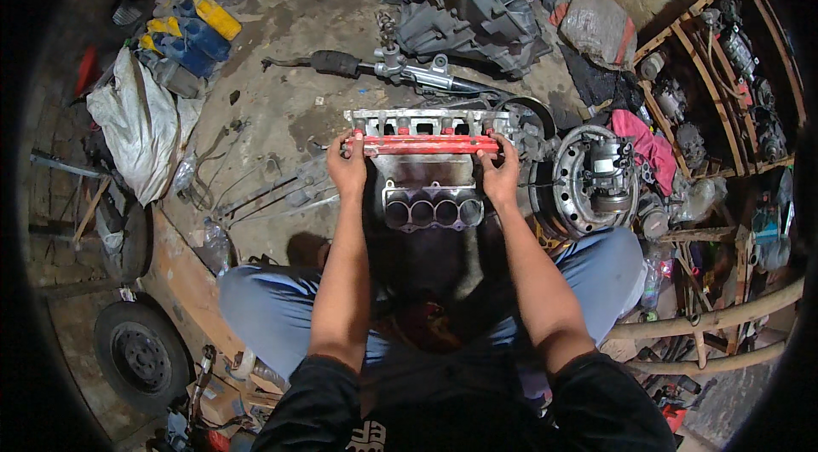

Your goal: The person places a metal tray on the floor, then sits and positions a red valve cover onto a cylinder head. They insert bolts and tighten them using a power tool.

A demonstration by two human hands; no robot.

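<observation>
My left hand [348, 166] and my right hand [501, 172] grip the two ends of a long red bar that looks like a fuel rail [426, 145]. Thumbs rest on its top at either end. Several small red-tipped injectors stand between the rail and a pale metal engine part [417, 118] behind it; whether they are fully seated I cannot tell. Nearer to me, between my forearms, is a metal flange [434, 208] with a row of several round openings. My fingertips are partly hidden behind the rail.
Beyond lie a steering rack [417, 74] and a dark gearbox-like casing [473, 13]. A wheel rim [567, 196] with a compressor-like part [607, 171] sits to the right, near wooden shelves [699, 69]. Leftward are a white sack [136, 124], plastic jugs [183, 43] and a tyre [141, 354].
</observation>
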